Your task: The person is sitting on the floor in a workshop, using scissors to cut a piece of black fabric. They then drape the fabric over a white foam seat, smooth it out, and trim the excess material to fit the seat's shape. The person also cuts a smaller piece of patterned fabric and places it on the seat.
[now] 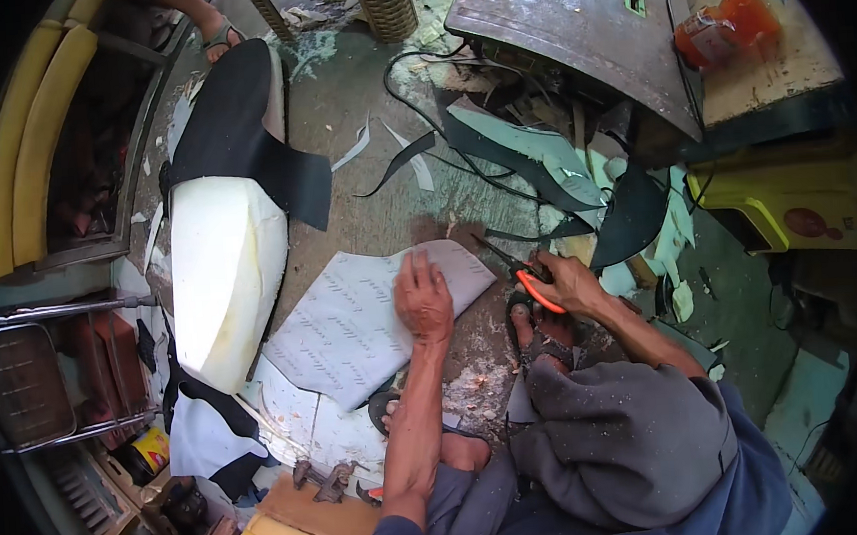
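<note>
My left hand (421, 297) lies palm down with fingers apart on a pale sheet (339, 322) with repeated faint print, spread near the floor in front of me. To its right, my right hand (557, 284) grips orange-handled scissors (532, 283), their dark blades pointing up-left, just beyond the sheet's right edge. To the left stands a white foam seat pad (218, 271), with a black piece of material (229, 128) over its far end. My sandaled feet show beneath my hands, partly hidden.
Cut strips, cables and dark offcuts (631, 216) litter the floor. A metal-topped table (571, 33) holds an orange bottle (709, 35) at upper right; a yellow case (807, 195) sits below. Another person's sandaled foot (220, 35) is at top left. A metal rack (23, 371) stands left.
</note>
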{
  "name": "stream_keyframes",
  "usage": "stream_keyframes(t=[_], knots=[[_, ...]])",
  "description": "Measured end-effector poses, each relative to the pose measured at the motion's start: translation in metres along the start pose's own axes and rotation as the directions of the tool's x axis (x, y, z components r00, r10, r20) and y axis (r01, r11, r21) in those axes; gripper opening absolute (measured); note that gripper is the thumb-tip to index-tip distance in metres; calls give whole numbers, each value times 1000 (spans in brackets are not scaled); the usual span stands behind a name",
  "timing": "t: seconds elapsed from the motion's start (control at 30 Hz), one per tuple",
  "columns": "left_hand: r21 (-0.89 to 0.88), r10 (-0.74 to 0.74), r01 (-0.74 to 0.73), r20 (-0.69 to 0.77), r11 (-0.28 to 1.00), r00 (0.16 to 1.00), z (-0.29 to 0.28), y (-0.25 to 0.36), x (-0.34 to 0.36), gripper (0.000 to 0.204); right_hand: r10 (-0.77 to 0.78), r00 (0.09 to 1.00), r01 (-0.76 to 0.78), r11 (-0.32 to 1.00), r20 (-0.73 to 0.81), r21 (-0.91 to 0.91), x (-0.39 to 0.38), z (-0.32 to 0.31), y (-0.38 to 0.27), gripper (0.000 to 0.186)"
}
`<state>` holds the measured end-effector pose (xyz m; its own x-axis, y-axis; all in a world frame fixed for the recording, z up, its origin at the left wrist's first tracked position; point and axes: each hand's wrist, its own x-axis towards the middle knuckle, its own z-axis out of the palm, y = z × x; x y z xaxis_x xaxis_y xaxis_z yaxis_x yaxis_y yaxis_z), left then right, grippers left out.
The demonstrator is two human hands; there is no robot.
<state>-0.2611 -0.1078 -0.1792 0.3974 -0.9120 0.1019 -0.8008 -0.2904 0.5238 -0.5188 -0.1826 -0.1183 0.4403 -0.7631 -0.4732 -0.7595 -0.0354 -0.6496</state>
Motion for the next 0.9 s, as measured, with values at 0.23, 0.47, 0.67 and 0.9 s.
stream_keyframes(t=[0.23, 0.47, 0.67, 0.9], knots=[[-37, -27, 28, 48, 999, 998, 7, 22, 10, 31, -36, 999, 36, 999, 10, 39, 6, -2, 0, 55], [-96, -190, 215, 225, 972, 956, -13, 34, 37, 32, -5, 999, 4, 999, 42, 46, 10, -3, 3, 57], [-162, 212, -170, 296, 972, 931, -25, -8, 70, 28, -42, 998, 39, 997, 42, 71, 14, -3, -7, 58], [-398, -106, 554, 736, 732, 669, -59, -6, 75, 29, -73, 994, 64, 991, 77, 114, 9, -16, -29, 56]])
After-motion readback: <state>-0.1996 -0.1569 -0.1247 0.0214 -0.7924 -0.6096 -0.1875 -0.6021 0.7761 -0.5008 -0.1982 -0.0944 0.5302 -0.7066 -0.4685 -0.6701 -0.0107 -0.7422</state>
